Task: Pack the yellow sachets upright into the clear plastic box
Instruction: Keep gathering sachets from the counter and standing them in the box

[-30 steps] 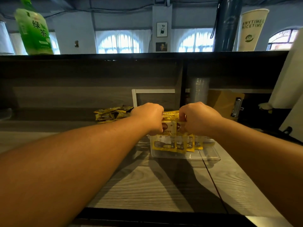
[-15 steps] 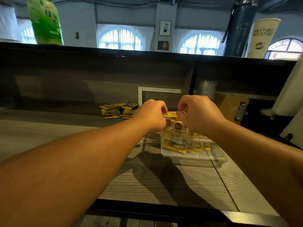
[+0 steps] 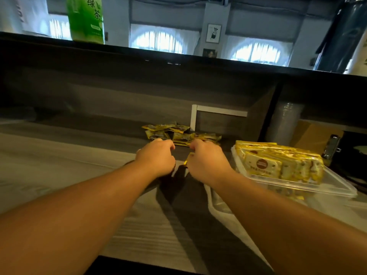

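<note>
On the desk (image 3: 59, 165), the clear plastic box (image 3: 327, 180) is seen at right, with glossy yellow sachets (image 3: 278, 163) stood upright in a row inside. Loose sachets (image 3: 168, 132) are piled flat behind. Left hand (image 3: 155, 159) is curled, grip empty; right hand (image 3: 206, 164) is curled too, a yellow bit at it, grip unclear.

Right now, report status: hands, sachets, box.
Left hand and right hand curled at loose sachet pile. Clear box right, sachets upright inside. Nothing blocking.
</note>
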The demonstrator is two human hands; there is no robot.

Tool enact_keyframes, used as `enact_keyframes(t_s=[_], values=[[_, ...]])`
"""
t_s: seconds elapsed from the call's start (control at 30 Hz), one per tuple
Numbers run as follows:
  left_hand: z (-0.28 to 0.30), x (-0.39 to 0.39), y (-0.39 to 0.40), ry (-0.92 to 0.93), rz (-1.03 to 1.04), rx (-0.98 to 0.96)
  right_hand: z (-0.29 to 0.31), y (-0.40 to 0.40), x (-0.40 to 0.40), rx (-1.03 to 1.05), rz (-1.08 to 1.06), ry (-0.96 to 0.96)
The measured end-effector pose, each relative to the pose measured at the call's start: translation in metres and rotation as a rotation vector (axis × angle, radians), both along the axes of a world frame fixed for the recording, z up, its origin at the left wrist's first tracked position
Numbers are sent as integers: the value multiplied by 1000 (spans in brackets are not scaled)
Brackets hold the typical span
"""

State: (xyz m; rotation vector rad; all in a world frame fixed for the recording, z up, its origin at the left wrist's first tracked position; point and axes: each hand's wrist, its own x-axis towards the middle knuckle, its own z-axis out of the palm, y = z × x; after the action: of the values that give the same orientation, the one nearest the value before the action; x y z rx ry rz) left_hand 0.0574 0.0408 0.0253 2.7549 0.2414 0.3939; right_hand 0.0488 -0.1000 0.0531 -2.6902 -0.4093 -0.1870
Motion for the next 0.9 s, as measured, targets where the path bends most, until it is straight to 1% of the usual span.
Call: enact_keyframes(t_s=[0.13,0.27,0.37,0.5,0.57,0.73,0.83,0.9], values=[[3,22,16,47,-7,37,-26,11,21,-153,-67,92],[9,46,20,123,-12,75,-34,15,35,-180,-51,183],[10,67,15,177,-15,130,-36,14,36,-204,-40,135],[5,100,1,291,-110,231,-37,15,33,-227,-33,43],[3,111,-4,331,-125,258,-37,16,31,-236,-18,11],[7,121,-13,233,-79,235,-37,17,34,-264,-15,43],[12,111,-10,223,-104,290,-36,19,33,-261,-23,113],[10,98,-7,107,-108,329,-34,16,29,-226,-12,106]])
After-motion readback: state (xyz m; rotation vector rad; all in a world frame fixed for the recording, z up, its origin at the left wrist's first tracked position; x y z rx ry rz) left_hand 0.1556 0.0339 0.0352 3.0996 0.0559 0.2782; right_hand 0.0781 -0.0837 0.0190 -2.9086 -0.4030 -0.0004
